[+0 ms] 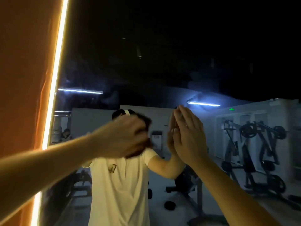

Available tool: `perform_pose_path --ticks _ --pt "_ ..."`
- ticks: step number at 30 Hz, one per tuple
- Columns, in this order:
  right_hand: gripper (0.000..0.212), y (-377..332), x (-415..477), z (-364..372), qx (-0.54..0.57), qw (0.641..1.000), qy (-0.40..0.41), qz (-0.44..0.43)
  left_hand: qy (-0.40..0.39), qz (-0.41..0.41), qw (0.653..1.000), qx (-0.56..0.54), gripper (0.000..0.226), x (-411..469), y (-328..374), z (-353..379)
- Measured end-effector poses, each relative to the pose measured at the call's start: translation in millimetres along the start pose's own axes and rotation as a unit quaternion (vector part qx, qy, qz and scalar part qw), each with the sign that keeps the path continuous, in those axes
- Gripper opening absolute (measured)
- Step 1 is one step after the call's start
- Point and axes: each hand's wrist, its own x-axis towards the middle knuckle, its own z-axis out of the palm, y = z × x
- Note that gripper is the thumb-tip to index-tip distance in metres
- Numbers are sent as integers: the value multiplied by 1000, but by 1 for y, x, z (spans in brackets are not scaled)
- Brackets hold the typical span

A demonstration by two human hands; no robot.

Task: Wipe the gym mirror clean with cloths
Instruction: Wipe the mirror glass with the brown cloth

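1. Head view: the large dark wall mirror [162, 62], edged by a glowing orange light strip [55, 79], filled the frame
2. The right hand [187, 136] pressed flat on its glass, fingers straight
3. The left hand [125, 136] was blurred near the glass; its grip could not be told

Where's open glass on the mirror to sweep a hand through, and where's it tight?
Free: the mirror above both hands, from the LED strip rightward; also right of the right hand, over the reflected weight machine. Tight: the centre, where the blurred left hand sits close beside the right.

Light strip [55, 82] left of mirror [146, 54]
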Motion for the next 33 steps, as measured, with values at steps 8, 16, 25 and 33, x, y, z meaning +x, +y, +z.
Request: perform_pose_path --ticks 8,16,25,33 --pt "58 3 -5 8 59 998 -5 10 140 -422 896 -17 33 65 7 11" --pt "57 18 -6 1 72 997 -17 -19 55 -149 987 5 48 31 -12 2" --pt "57 55 -16 -17 114 992 15 56 131 -309 934 -121 67 132 7 20" --pt "56 100 -49 -15 33 995 18 95 -24 90 996 -3 74 102 83 32"
